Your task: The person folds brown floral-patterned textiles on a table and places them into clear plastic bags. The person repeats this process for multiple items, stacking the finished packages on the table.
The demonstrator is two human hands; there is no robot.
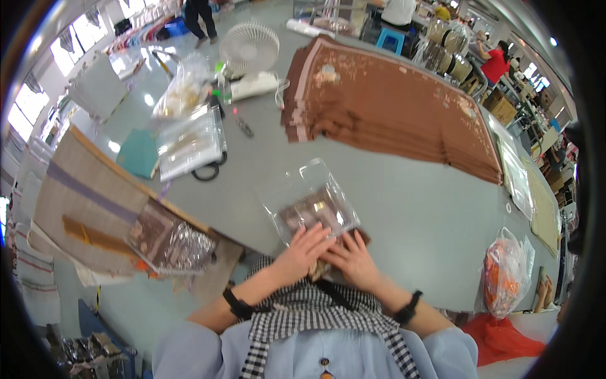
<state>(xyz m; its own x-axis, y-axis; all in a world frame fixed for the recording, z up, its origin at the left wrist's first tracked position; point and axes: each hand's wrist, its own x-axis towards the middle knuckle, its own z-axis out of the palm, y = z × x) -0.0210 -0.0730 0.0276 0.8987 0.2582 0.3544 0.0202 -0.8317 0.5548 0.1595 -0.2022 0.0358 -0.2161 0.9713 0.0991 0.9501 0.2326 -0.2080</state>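
Note:
A folded brown patterned cloth (pixel 303 215) lies inside a clear plastic bag (pixel 314 172) at the near edge of the grey table, the bag's upper part reaching past the cloth. My left hand (pixel 307 248) rests on the lower part of the bag with its fingers stretched out flat. Beside it, my right hand (pixel 351 256) lies with fingers spread at the bag's lower right, where some brown cloth shows under them. Whatever is beneath both palms stays hidden.
A stack of brown printed cloths (pixel 391 101) covers the far side. At left, a bagged brown cloth (pixel 170 240) lies on a beige board (pixel 95 183). Clear bags (pixel 192 142), a white fan (pixel 249 47) and a small cutter (pixel 243 127) stand farther off. An orange-filled bag (pixel 503 271) sits right.

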